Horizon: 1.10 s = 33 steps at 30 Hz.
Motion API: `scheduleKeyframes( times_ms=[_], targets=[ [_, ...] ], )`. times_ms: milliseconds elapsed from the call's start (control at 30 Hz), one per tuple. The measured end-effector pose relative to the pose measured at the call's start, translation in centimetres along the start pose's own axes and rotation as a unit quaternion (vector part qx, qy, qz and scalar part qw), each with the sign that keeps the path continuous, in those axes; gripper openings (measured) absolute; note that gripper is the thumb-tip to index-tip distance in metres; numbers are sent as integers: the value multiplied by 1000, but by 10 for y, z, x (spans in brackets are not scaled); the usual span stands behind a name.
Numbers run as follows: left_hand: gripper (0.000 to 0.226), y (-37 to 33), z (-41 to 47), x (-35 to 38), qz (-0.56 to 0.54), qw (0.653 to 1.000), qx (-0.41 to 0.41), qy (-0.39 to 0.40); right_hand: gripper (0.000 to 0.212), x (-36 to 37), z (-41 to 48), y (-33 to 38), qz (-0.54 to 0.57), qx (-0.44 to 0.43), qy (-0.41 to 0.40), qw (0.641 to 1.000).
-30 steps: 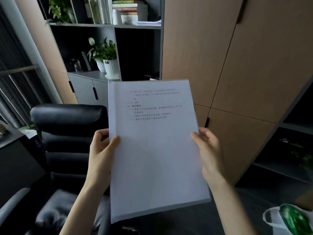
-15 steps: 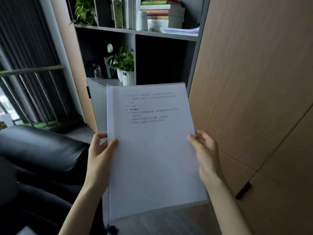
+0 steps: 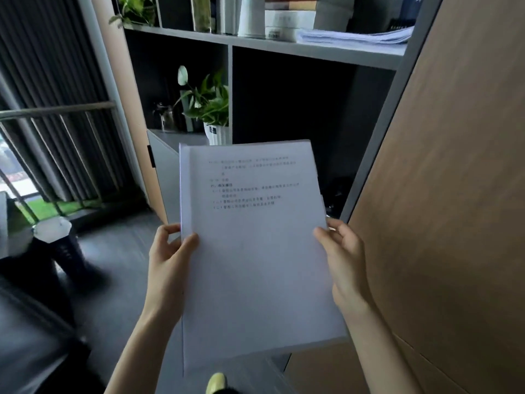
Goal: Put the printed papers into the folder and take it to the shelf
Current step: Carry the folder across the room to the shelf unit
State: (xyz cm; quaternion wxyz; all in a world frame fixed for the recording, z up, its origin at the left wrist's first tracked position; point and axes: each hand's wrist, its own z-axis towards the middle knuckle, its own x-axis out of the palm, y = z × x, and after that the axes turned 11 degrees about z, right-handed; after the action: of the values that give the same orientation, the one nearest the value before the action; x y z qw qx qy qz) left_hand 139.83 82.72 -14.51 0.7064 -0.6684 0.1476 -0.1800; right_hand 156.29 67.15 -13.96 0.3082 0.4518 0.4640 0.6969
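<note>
I hold a clear folder [image 3: 255, 265] with the printed papers inside, text lines showing through its upper half. My left hand [image 3: 170, 260] grips its left edge, thumb on the front. On the opposite edge, my right hand [image 3: 345, 260] does the same. The folder is tilted up in front of me. Straight ahead stands the grey shelf unit [image 3: 284, 48]; its dark open compartment lies right behind the folder's top.
A potted plant [image 3: 211, 109] and a small kettle [image 3: 166, 115] stand on the low cabinet [image 3: 162, 160] at the left. Books and a paper stack [image 3: 355, 36] fill the upper shelf. Wood cabinet doors [image 3: 454, 194] run along the right. A black chair [image 3: 34, 322] is at lower left.
The view has moved closer to the shelf unit, which now fills the frame ahead. The chair has slid off to the lower left. Both hands keep the same grip on the folder.
</note>
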Motion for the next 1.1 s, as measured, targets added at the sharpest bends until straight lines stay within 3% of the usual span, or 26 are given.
scheduleKeyframes(
  times_ms=[400, 533, 700, 833, 900, 1100],
  targets=[
    [30, 24, 232, 28, 11, 999, 14, 39, 21, 102, 165, -84, 24, -8, -57, 998],
    [7, 31, 288, 45, 24, 995, 23, 94, 23, 116, 215, -112, 11, -13, -86, 996],
    [17, 41, 318, 79, 45, 987, 14, 155, 18, 112, 272, -141, -25, -29, -106, 994],
    [19, 59, 323, 107, 55, 991, 23, 117, 30, 109, 310, -166, -22, -17, -122, 992],
    [33, 69, 325, 120, 59, 994, 33, 89, 35, 112, 326, -176, -21, -5, -133, 991],
    [45, 90, 323, 150, 87, 995, 46, 28, 34, 117, 355, -201, -9, -22, -153, 988]
  ],
)
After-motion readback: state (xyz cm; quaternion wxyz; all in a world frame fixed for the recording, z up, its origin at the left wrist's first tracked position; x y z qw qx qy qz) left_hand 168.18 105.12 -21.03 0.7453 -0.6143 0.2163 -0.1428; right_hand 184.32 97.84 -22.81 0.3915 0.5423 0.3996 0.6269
